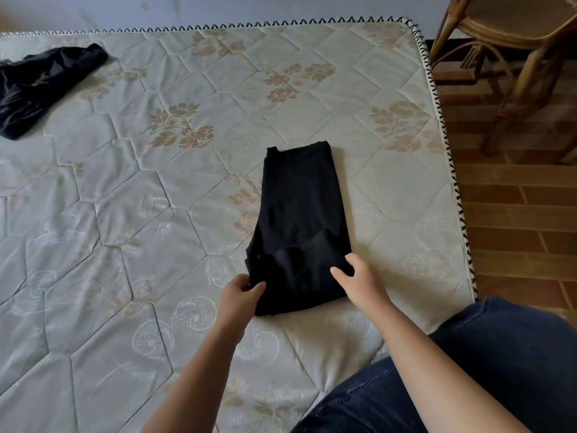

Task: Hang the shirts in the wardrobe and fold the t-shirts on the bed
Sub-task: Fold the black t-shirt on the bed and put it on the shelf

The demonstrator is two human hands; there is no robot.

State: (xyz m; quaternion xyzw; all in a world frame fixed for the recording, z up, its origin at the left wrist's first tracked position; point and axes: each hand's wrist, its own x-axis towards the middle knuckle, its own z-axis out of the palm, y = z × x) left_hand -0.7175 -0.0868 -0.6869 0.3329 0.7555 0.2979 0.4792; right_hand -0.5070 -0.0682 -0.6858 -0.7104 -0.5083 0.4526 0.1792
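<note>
A quilted bed (156, 189) fills most of the view, its pale cover patterned with tan flowers and its edge trimmed with dark zigzag stitching. To the right of it runs a floor (515, 198) of reddish-brown tiles. At the lower right a leg in dark jeans (499, 370) rests on the near corner of the bed. A rattan chair (515, 32) stands on the floor at the upper right, just beyond the far corner of the bed. A black t-shirt (299, 207) lies flat on the right half of the bed, folded into a long narrow strip that runs away from the person; its far end is squared off and its near end shows some overlapped layers. A second black garment (40, 85) lies rumpled and unfolded at the far left edge of the bed, well apart from the t-shirt. Both bare forearms reach in from below to the near end of the strip. The left grip (240, 300) — a bare hand — pinches the near left corner of the t-shirt, thumb on top of the cloth and fingers curled at its edge. The right grip (359, 279) holds the near right edge of the t-shirt, thumb laid over the cloth and fingers curled at the side — how far they reach under it I cannot tell.
</note>
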